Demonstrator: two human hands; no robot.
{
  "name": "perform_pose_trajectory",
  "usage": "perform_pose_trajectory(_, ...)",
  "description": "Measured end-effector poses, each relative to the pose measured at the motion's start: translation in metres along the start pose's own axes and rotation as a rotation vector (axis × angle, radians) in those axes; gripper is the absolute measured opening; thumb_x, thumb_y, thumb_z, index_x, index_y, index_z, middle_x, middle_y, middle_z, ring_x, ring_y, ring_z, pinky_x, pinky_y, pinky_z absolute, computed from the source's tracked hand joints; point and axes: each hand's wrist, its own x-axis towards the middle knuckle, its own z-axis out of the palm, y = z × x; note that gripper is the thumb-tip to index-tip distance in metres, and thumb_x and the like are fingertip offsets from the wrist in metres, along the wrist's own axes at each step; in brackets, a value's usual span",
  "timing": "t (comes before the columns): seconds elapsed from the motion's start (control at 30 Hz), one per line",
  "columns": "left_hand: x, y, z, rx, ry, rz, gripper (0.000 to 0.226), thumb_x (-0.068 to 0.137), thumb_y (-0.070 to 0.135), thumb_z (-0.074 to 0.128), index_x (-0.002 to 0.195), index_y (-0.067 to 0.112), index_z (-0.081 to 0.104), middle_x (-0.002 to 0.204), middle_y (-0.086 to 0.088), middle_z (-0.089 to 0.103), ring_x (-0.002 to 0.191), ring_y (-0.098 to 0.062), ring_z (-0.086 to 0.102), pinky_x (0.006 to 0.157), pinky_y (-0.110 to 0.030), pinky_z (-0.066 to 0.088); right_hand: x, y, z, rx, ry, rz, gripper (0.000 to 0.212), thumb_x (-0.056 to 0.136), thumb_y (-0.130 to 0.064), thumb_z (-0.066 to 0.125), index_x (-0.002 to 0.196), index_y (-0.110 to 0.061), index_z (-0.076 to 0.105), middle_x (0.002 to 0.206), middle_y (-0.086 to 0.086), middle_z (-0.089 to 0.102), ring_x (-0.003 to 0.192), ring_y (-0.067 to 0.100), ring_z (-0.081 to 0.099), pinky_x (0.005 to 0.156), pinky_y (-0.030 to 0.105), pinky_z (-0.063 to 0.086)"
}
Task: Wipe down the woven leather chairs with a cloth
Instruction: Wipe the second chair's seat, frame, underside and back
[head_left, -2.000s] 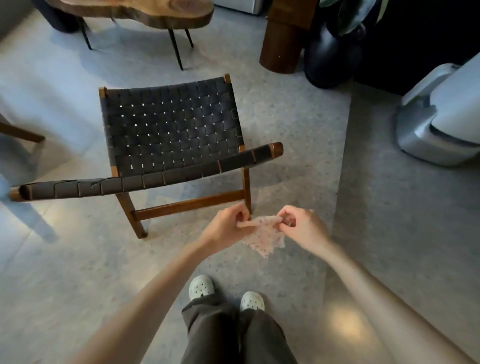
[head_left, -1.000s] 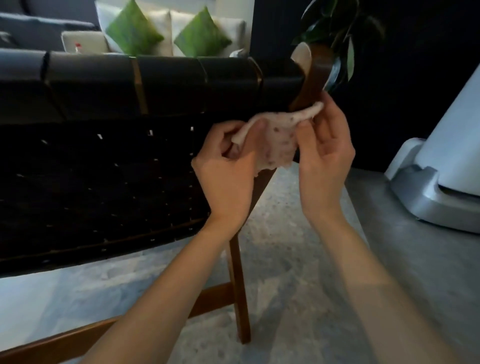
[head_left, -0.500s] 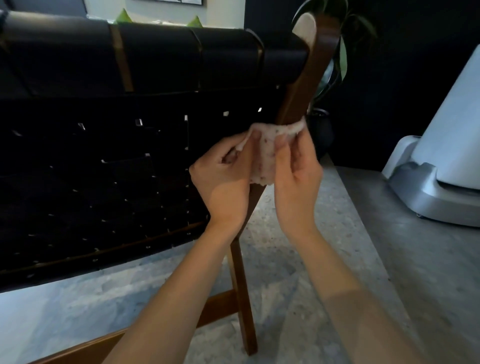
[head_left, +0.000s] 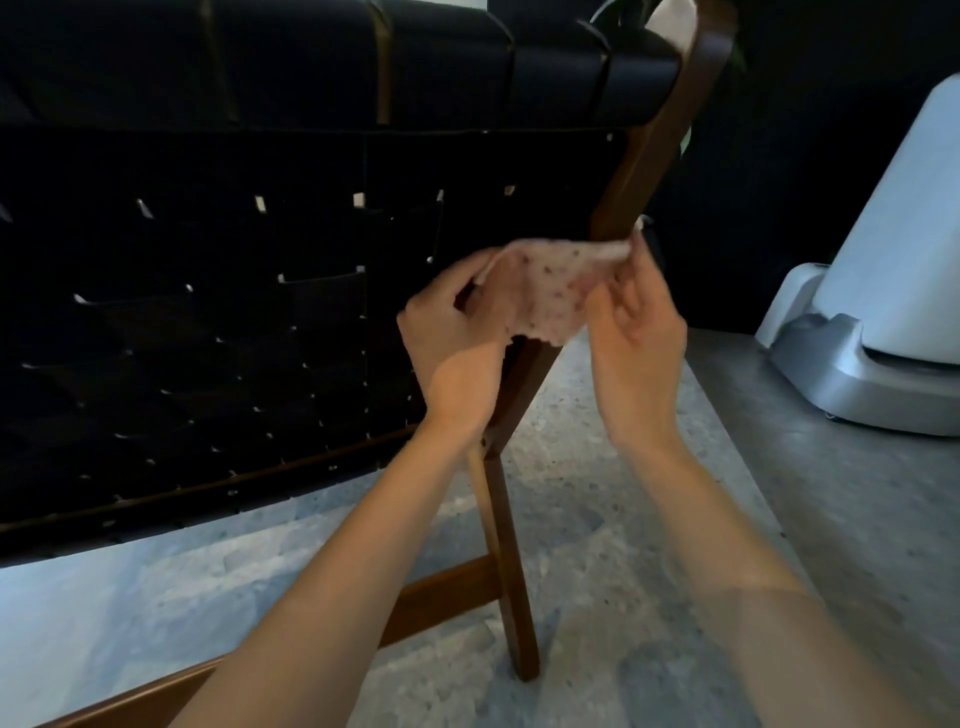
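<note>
Fingers (head_left: 644, 280) and thumb of the right hand (head_left: 636, 338) pinch one upper corner of the cloth (head_left: 545, 296). The left hand (head_left: 452, 332) pinches the opposite corner, so I have the small speckled pink rag stretched between them, its lower edge hanging free. It sits close in front of the chair (head_left: 260, 234), at the right edge of the dark woven back, just beside the slanted wooden post (head_left: 639, 150). I cannot tell whether it touches the wood.

By my reading the wiping has hardly begun. The cloth is being spread or refolded, not pressed to anything. I see no wiped streak on the leather, though the straps are too dark to judge. The woven back, the rolled top edge, the frame and any other chair all look left to do.

Under the chair lies a pale speckled stone floor (head_left: 571, 519), with a darker grey strip (head_left: 831, 519) to the right. On that strip, far right, stands a white appliance (head_left: 883, 260) on a grey base. Beyond it the room is black.
</note>
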Motion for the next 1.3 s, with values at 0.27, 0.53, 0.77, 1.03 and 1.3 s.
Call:
perform_pose_trajectory(0.27, 0.000, 0.000, -0.020, 0.043, -0.172, 0.043, 0.029, 0.094, 0.020, 0.063, 0.123, 0.017, 0.065, 0.113, 0.010, 0.067, 0.102, 0.003, 0.062, 0.087, -0.010, 0.047, 0.019, -0.017, 0.034, -0.015, 0.310, -0.107, 0.056, 0.096, -0.020, 0.058, 0.147, -0.011, 0.035, 0.124, -0.013, 0.057, 0.111, -0.014, 0.053, 0.094, 0.008, 0.042)
perform_pose_trajectory(0.53, -0.036, -0.049, -0.057, 0.554, -0.397, 0.067, 0.048, 0.097, 0.011, 0.051, 0.144, 0.022, 0.043, 0.148, 0.006, 0.040, 0.137, -0.013, 0.032, 0.100, 0.005, 0.011, -0.022, 0.057, 0.052, -0.093, 0.272, 0.018, 0.049, 0.095, -0.021, 0.061, 0.139, -0.012, 0.044, 0.115, -0.007, 0.064, 0.103, -0.005, 0.060, 0.088, 0.010, 0.046)
perform_pose_trajectory(0.77, -0.068, -0.082, -0.087, 0.850, -0.788, -0.209, 0.063, 0.101, 0.020, 0.045, 0.153, 0.032, 0.014, 0.160, 0.010, 0.014, 0.146, -0.016, 0.013, 0.119, -0.035, 0.021, -0.060, 0.123, 0.062, -0.181, 0.205, 0.193, 0.028, 0.090, -0.012, 0.065, 0.117, -0.006, 0.056, 0.091, -0.012, 0.062, 0.083, -0.004, 0.060, 0.073, 0.007, 0.047)
perform_pose_trajectory(1.03, -0.077, -0.126, -0.078, 1.146, -0.817, -0.202, 0.065, 0.101, 0.023, 0.042, 0.154, 0.026, 0.005, 0.162, 0.007, 0.003, 0.149, -0.019, 0.002, 0.122, -0.043, 0.002, -0.065, 0.140, 0.074, -0.198, 0.224, 0.297, 0.039, 0.086, -0.022, 0.069, 0.121, -0.014, 0.055, 0.095, -0.009, 0.062, 0.082, -0.003, 0.059, 0.067, -0.002, 0.042)
perform_pose_trajectory(1.3, -0.095, -0.149, -0.070, 1.367, -0.810, -0.040, 0.067, 0.101, 0.019, 0.036, 0.154, 0.021, -0.005, 0.162, 0.005, -0.006, 0.149, -0.023, -0.007, 0.117, -0.058, -0.005, -0.078, 0.179, 0.074, -0.321, 0.097, 0.389, 0.020, 0.090, -0.023, 0.065, 0.105, -0.011, 0.059, 0.088, -0.006, 0.060, 0.084, 0.009, 0.062, 0.072, 0.011, 0.047)
